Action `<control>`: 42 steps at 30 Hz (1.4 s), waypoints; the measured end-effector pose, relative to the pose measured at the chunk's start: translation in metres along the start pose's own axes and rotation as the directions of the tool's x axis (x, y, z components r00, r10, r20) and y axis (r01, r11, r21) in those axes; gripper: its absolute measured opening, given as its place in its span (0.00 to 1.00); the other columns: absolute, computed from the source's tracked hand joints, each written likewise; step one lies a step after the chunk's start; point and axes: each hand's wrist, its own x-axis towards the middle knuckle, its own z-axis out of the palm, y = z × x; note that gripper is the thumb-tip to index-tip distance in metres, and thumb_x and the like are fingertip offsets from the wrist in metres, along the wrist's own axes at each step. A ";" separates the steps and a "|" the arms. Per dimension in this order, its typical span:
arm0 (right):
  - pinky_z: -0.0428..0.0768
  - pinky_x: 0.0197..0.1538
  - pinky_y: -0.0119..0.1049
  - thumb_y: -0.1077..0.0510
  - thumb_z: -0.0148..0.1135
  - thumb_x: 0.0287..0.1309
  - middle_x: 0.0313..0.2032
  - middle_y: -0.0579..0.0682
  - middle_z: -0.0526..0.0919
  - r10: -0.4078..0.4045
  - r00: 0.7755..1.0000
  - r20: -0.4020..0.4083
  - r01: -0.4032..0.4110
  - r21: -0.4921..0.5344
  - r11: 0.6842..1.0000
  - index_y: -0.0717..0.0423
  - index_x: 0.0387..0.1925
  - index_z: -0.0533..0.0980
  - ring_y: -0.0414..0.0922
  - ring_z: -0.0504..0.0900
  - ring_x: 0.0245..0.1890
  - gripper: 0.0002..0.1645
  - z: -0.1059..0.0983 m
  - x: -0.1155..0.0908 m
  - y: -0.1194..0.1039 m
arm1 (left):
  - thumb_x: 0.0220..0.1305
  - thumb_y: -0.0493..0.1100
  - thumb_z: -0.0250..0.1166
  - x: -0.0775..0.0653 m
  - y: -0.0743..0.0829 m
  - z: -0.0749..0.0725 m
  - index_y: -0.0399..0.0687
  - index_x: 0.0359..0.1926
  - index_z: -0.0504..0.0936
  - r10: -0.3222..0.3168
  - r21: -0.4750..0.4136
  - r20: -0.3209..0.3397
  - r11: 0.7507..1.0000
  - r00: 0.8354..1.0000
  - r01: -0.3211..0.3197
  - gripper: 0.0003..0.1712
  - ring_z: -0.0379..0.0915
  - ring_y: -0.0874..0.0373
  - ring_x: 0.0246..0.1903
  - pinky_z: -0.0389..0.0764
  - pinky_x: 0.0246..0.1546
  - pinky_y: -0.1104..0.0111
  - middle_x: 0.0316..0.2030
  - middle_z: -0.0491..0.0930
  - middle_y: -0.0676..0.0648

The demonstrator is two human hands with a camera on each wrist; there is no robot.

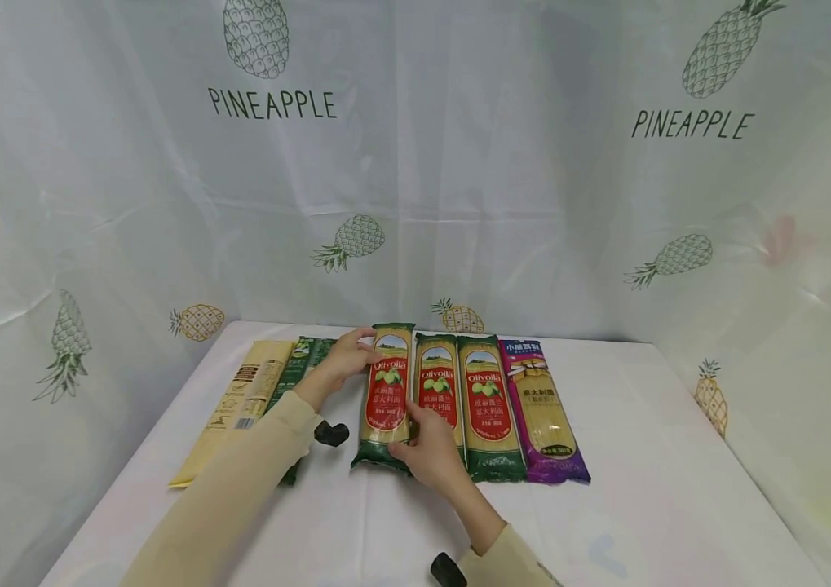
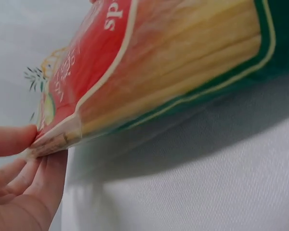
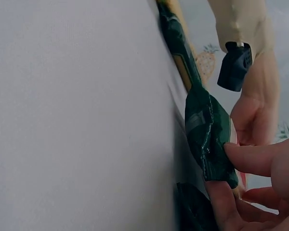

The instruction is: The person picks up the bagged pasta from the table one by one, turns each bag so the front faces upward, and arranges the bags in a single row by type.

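My left hand (image 1: 342, 359) pinches the upper left edge of a spaghetti pack (image 1: 386, 417) with a red label and green ends. My right hand (image 1: 433, 450) holds the same pack near its lower right edge. In the left wrist view, the thumb (image 2: 12, 140) lies on the label side and the fingers are underneath; the pack's edge is off the white cloth. From the right wrist, the green pack end (image 3: 204, 130) shows between thumb and fingers. Right of it lie two matching packs (image 1: 439, 383) (image 1: 490, 408), side by side.
A purple-ended noodle pack (image 1: 545, 399) lies at the right of the row. At the left are a dark green pack (image 1: 296, 368), partly behind my left arm, and a tan pack (image 1: 239, 399). All rest on a white-covered table (image 1: 650, 489) before a pineapple-print curtain (image 1: 496, 204).
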 end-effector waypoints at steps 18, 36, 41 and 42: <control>0.73 0.40 0.40 0.52 0.81 0.57 0.48 0.55 0.85 -0.009 1.000 0.013 0.011 -0.191 0.982 0.66 0.72 0.74 0.42 0.73 0.33 0.45 0.006 0.005 0.007 | 0.74 0.34 0.63 0.005 -0.015 0.004 0.42 0.79 0.65 -0.001 0.103 0.031 0.995 1.000 -0.002 0.36 0.79 0.41 0.60 0.80 0.61 0.49 0.61 0.79 0.32; 0.70 0.39 0.39 0.52 0.81 0.56 0.44 0.54 0.86 -0.053 0.998 -0.016 0.048 -0.228 0.973 0.65 0.70 0.76 0.42 0.71 0.33 0.44 0.007 0.009 0.011 | 0.78 0.37 0.61 0.010 -0.013 0.006 0.49 0.82 0.61 -0.081 0.134 0.044 0.988 0.996 0.075 0.36 0.80 0.43 0.57 0.78 0.61 0.50 0.59 0.78 0.34; 0.78 0.47 0.47 0.51 0.80 0.57 0.53 0.59 0.86 -0.049 0.999 -0.005 0.047 -0.234 0.971 0.65 0.70 0.76 0.47 0.79 0.43 0.43 0.009 0.010 0.011 | 0.78 0.36 0.62 0.012 -0.017 0.002 0.47 0.82 0.61 -0.076 0.125 0.075 0.990 0.994 0.066 0.36 0.81 0.41 0.58 0.78 0.63 0.48 0.62 0.78 0.31; 0.79 0.50 0.50 0.52 0.80 0.57 0.54 0.60 0.86 -0.051 0.999 -0.002 0.049 -0.237 0.970 0.66 0.70 0.76 0.49 0.80 0.46 0.43 0.009 0.010 0.011 | 0.78 0.36 0.62 0.013 -0.017 0.002 0.47 0.82 0.61 -0.078 0.123 0.079 0.990 0.994 0.068 0.36 0.80 0.41 0.59 0.77 0.63 0.48 0.62 0.78 0.31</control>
